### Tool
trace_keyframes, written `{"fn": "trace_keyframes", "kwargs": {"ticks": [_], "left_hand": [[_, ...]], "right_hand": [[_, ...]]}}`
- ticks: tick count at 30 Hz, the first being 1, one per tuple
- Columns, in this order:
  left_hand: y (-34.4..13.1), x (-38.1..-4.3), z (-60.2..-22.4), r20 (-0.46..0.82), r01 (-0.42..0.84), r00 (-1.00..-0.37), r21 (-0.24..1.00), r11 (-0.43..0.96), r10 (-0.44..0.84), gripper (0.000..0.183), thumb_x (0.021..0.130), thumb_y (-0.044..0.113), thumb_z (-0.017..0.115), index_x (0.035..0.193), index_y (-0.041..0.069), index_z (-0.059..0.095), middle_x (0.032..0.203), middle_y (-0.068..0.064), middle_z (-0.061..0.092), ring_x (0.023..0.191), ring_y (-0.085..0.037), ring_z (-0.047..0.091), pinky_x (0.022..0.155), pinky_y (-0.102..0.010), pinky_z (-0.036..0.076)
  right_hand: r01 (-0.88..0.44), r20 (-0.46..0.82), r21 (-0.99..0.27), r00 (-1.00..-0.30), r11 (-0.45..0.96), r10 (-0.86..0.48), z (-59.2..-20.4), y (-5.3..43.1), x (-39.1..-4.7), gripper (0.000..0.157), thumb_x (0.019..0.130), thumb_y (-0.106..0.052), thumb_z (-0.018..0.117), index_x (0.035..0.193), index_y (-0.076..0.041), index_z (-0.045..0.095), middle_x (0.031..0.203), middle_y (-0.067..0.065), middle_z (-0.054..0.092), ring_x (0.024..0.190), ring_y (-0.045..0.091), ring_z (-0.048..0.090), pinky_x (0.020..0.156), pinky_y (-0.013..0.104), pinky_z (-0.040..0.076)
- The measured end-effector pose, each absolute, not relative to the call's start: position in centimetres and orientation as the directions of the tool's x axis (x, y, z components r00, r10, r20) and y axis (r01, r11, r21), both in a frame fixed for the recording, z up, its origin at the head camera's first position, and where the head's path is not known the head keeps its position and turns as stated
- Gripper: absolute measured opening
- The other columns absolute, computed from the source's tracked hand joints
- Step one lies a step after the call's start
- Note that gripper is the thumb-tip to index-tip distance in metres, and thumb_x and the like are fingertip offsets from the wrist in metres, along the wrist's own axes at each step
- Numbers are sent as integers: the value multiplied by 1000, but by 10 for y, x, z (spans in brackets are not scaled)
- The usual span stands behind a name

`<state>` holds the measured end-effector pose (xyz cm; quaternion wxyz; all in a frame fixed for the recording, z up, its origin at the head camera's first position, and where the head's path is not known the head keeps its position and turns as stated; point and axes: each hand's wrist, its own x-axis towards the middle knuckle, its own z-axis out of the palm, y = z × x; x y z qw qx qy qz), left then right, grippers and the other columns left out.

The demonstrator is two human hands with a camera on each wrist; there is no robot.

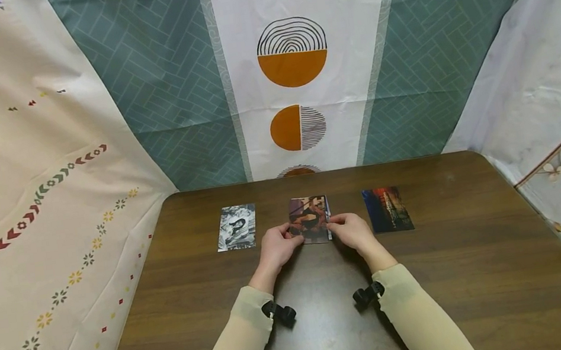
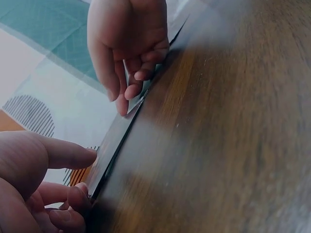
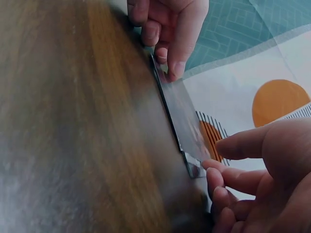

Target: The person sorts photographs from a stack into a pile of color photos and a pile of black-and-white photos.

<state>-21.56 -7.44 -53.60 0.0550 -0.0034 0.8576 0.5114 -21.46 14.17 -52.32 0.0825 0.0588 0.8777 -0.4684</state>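
Note:
A picture card with dark figures on a reddish-brown ground lies at the middle of the table's far part. A second card shows from under its right side as a narrow strip. My left hand holds the left edge of the top card, thumb over its lower left corner. At the right edge, my right hand pinches the strip of the lower card between thumb and forefinger. Most of the lower card is hidden under the top one.
A black-and-white picture card lies to the left, and a dark blue and orange card to the right. Both are on the brown wooden table. Patterned cloth hangs behind the far edge.

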Motion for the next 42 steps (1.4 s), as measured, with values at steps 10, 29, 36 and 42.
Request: {"fn": "trace_keyframes", "kwargs": {"ticks": [10, 29, 36, 42], "left_hand": [[-74, -216, -537, -113, -86, -993, 891, 445, 35, 54, 90, 14, 83, 140, -2, 69, 80, 1, 58, 70, -14, 49, 65, -29, 40], [-73, -215, -538, -105, -84, -994, 895, 437, 23, 55, 90, 14, 83, 141, -1, 68, 83, 2, 59, 73, -13, 51, 69, -29, 42], [-72, -214, -538, -79, -77, -997, 916, 394, -12, 51, 90, 12, 83, 139, 1, 71, 87, -1, 60, 78, -17, 52, 73, -32, 44], [-72, -213, -540, -82, -90, -996, 930, 356, -38, 46, 93, 12, 82, 137, 5, 72, 101, -5, 65, 91, -22, 58, 81, -38, 49]], "right_hand": [[194, -197, -807, -979, 557, 56, -525, 138, -217, 38, 104, -26, 65, 129, 1, 75, 136, 21, 69, 129, 40, 60, 105, 55, 48], [221, -214, -837, -974, 501, 73, -524, 139, -216, 40, 104, -28, 67, 130, 1, 73, 138, 22, 67, 129, 40, 59, 107, 56, 47], [233, -236, -873, -971, 430, 47, -524, 141, -216, 43, 106, -26, 64, 137, 4, 68, 142, 24, 63, 135, 42, 55, 112, 59, 43], [246, -253, -895, -967, 372, 31, -524, 143, -216, 45, 108, -25, 63, 142, 4, 64, 144, 25, 61, 138, 42, 53, 115, 60, 40]]}}
